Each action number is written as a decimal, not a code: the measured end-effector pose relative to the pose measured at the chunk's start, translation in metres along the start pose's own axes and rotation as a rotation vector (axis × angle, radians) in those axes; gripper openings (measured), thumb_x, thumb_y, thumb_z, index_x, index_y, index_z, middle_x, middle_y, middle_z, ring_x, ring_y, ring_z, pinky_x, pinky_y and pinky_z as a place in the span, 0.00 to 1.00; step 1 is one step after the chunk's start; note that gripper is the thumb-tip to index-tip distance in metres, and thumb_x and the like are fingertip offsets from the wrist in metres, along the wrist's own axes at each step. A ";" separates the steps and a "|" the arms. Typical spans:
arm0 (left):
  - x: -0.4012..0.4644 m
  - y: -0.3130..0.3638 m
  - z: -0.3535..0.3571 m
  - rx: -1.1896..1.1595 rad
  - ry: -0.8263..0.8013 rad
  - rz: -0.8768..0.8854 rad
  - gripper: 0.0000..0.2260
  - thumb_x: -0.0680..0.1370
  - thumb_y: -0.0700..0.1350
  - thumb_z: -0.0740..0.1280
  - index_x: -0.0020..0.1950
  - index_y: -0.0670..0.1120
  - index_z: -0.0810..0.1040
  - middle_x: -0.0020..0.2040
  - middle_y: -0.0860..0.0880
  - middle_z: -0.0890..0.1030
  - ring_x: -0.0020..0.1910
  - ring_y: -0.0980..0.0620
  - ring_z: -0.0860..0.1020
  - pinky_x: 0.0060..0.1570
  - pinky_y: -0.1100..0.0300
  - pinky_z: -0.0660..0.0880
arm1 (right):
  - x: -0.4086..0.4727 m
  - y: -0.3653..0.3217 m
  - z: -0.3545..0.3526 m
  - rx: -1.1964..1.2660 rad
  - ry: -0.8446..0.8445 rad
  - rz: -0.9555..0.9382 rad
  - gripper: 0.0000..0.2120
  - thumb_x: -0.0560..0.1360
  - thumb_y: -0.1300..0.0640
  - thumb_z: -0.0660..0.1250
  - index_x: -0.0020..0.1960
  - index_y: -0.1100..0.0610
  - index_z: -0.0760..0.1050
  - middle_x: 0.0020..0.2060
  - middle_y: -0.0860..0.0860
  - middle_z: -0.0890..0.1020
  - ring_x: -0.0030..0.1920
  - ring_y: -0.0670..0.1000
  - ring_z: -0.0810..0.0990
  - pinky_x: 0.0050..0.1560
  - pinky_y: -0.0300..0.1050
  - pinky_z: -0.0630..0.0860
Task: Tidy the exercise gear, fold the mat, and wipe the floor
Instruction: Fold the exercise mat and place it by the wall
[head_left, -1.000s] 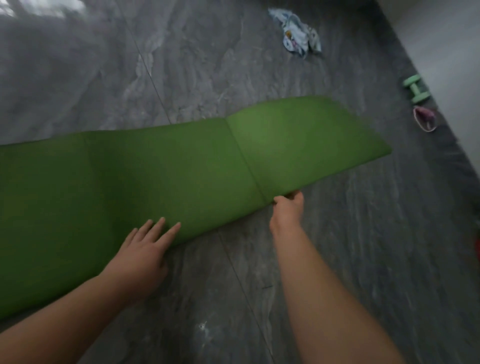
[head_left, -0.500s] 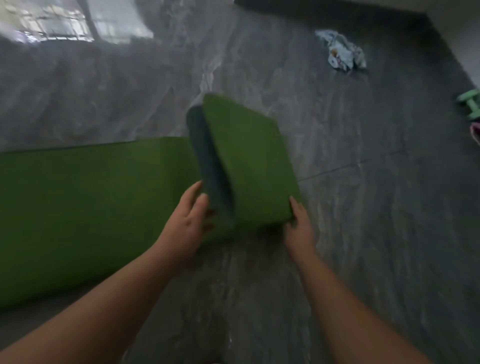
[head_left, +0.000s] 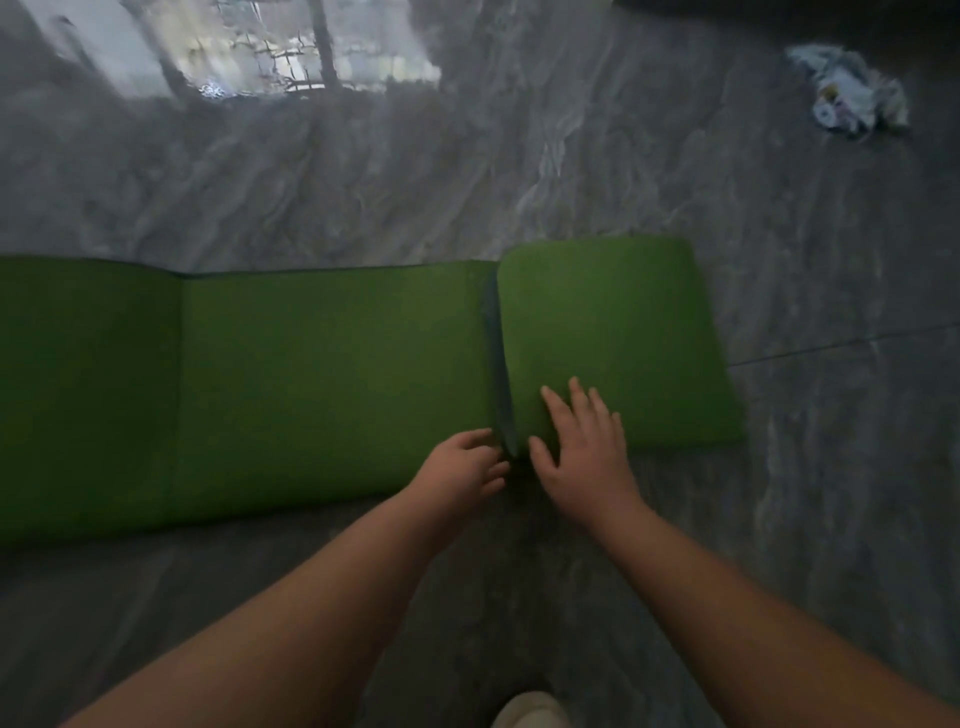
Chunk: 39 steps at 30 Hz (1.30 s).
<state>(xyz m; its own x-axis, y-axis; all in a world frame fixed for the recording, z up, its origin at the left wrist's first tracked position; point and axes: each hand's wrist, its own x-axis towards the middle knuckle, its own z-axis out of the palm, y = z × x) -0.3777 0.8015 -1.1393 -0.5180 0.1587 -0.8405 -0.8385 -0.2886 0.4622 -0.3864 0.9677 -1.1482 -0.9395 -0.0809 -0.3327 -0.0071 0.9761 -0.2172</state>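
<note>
On the grey marbled floor (head_left: 571, 171) a green mat (head_left: 311, 384) lies stretched from the left edge of the view toward the middle, its right end folded over on itself into a thicker green panel (head_left: 613, 332) that sits on top of the layer below. Along the left side of that panel a dark, bluish underside shows as a narrow strip at the fold's open edge. A crease runs across the flat part of the mat further left. The right hand (head_left: 584, 441) lies flat on the near left corner of the folded panel, fingers straight and spread, pressing it down — nothing is gripped. The left hand (head_left: 462, 467) is just beside it at the near edge of the mat, right where the dark strip ends; its fingers curl toward that edge and touch it, but whether they actually pinch the mat cannot be told from this angle. The two hands are close together, almost touching. Far off at the upper right a crumpled pale cloth (head_left: 847, 93) with a printed pattern lies on the floor, well apart from the mat. A bright window reflection spreads over the floor at the upper left — and a light shoe tip (head_left: 530, 712) shows at the bottom edge.
</note>
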 end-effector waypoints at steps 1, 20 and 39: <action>0.000 -0.001 0.001 -0.052 -0.007 -0.026 0.18 0.80 0.32 0.58 0.70 0.41 0.68 0.55 0.42 0.80 0.52 0.47 0.81 0.53 0.54 0.77 | 0.003 -0.007 0.003 -0.011 -0.049 0.037 0.34 0.78 0.39 0.54 0.81 0.48 0.50 0.81 0.55 0.50 0.80 0.58 0.47 0.78 0.61 0.45; 0.003 -0.008 0.038 0.588 0.334 0.457 0.08 0.77 0.39 0.66 0.50 0.49 0.69 0.43 0.53 0.75 0.42 0.54 0.74 0.44 0.62 0.68 | -0.022 -0.003 0.015 0.132 0.039 -0.063 0.31 0.75 0.53 0.58 0.78 0.50 0.61 0.79 0.56 0.60 0.78 0.58 0.57 0.78 0.55 0.54; 0.000 -0.014 -0.067 1.669 0.290 0.490 0.35 0.76 0.48 0.62 0.80 0.57 0.50 0.81 0.50 0.48 0.80 0.45 0.44 0.75 0.40 0.47 | 0.001 -0.007 0.028 -0.360 -0.073 -0.119 0.35 0.70 0.39 0.70 0.74 0.45 0.64 0.74 0.57 0.65 0.69 0.62 0.65 0.59 0.59 0.68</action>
<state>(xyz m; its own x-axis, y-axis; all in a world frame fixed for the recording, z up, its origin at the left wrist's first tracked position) -0.3543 0.7427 -1.1646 -0.8634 0.1501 -0.4816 0.0121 0.9606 0.2778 -0.3781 0.9554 -1.1732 -0.8984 -0.1990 -0.3915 -0.2461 0.9664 0.0736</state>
